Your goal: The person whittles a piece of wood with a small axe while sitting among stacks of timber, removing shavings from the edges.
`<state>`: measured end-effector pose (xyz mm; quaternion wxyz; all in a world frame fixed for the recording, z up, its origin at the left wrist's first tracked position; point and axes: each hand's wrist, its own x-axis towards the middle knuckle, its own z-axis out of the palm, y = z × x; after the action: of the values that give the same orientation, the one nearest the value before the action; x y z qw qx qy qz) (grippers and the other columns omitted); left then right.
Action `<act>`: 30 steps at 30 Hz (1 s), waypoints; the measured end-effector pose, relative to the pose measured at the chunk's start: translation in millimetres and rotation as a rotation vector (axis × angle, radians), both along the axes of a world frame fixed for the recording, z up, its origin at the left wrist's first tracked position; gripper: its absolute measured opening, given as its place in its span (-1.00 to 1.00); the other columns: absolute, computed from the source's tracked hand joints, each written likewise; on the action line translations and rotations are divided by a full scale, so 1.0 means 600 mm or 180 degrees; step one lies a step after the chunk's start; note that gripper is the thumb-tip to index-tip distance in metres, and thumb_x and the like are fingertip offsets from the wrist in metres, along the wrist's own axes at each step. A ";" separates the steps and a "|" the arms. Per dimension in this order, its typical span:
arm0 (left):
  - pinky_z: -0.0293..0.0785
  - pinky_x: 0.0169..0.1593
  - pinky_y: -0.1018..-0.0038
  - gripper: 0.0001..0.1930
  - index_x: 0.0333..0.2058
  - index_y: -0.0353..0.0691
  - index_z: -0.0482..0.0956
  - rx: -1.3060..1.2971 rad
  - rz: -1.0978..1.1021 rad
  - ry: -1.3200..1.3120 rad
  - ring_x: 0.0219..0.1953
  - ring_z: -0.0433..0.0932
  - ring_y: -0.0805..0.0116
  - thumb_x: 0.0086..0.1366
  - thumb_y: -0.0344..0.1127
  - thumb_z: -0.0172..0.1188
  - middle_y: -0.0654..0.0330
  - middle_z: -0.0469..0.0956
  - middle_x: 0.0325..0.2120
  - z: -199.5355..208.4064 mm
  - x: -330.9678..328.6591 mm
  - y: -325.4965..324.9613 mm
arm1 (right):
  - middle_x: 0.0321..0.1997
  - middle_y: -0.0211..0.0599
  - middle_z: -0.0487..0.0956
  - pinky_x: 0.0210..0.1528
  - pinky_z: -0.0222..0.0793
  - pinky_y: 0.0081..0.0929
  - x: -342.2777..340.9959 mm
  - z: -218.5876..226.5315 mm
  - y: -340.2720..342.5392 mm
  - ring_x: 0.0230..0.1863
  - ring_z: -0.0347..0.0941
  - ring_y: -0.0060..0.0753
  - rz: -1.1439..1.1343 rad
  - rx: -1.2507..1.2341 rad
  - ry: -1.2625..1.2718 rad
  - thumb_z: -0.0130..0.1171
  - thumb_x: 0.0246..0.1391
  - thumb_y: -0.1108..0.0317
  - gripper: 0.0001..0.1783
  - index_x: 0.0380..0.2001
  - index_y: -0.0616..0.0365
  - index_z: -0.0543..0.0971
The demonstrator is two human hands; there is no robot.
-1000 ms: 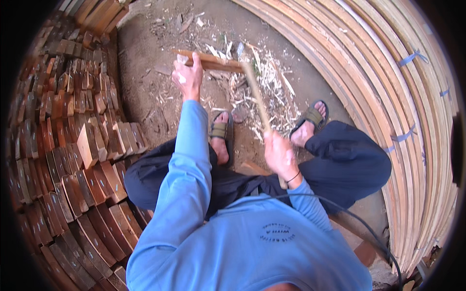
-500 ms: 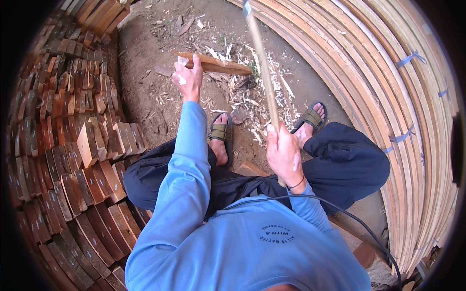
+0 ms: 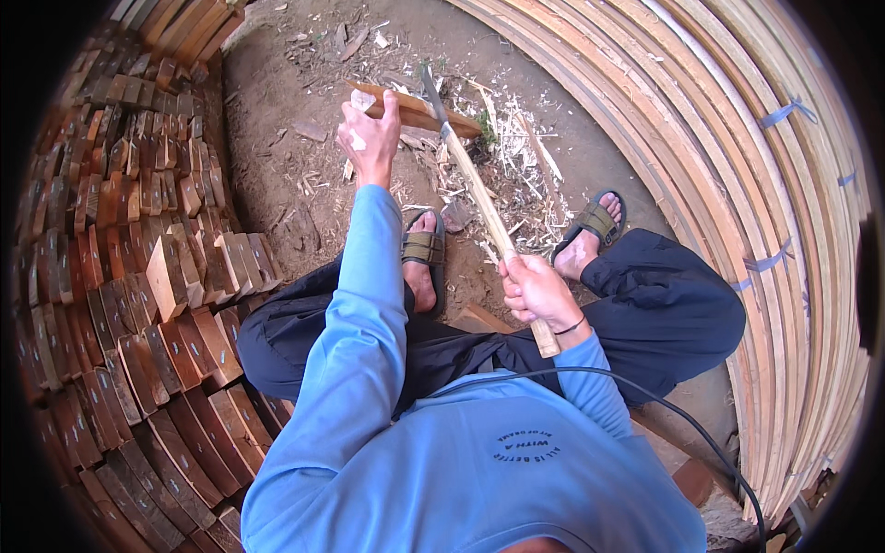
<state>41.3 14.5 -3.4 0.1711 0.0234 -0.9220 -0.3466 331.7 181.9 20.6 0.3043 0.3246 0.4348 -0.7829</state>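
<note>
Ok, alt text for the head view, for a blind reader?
A person's left hand grips a piece of wood while the right hand holds a wooden-handled tool, its dark end crossing the wood in view. Pale chips litter the ground; stacked wooden blocks line the left, long planks the right.

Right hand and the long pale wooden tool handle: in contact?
Touching. The head view shows the right hand with its fingers curled around the long pale wooden tool handle, which sticks out on both sides of the grip.
</note>
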 end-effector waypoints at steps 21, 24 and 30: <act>0.52 -0.07 0.06 -0.41 -0.20 -0.52 0.52 -0.0056 0.0261 -0.0110 -0.20 0.63 -0.25 0.21 0.06 0.25 -0.33 0.61 -0.30 -0.007 -0.010 -0.027 | -0.59 0.19 0.51 -0.42 0.37 0.09 0.037 -0.049 -0.041 -0.50 0.51 0.27 0.1144 0.3608 0.1713 -0.01 0.33 0.25 -0.69 -0.31 0.35 0.45; 0.50 -0.05 0.04 -0.40 -0.19 -0.53 0.52 -0.0137 0.0320 -0.0149 -0.19 0.62 -0.28 0.21 0.07 0.25 -0.36 0.61 -0.28 -0.024 0.001 -0.045 | -0.61 0.22 0.50 -0.40 0.37 0.11 0.009 0.043 -0.022 -0.49 0.51 0.30 0.0719 0.3331 0.1478 0.00 0.32 0.26 -0.70 -0.32 0.35 0.46; 0.47 -0.01 0.03 -0.40 -0.19 -0.53 0.52 -0.0070 0.0352 -0.0174 -0.18 0.60 -0.30 0.21 0.06 0.25 -0.37 0.60 -0.29 -0.019 0.009 -0.043 | -0.67 0.10 0.47 -0.47 0.39 0.01 -0.012 0.105 -0.031 -0.54 0.52 0.22 0.0230 0.3223 0.1417 0.01 0.32 0.26 -0.70 -0.33 0.35 0.47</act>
<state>46.6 -11.5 -14.8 0.1650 0.0819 -0.9273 -0.3258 324.7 163.2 83.7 0.0376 0.2418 0.8216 -0.5149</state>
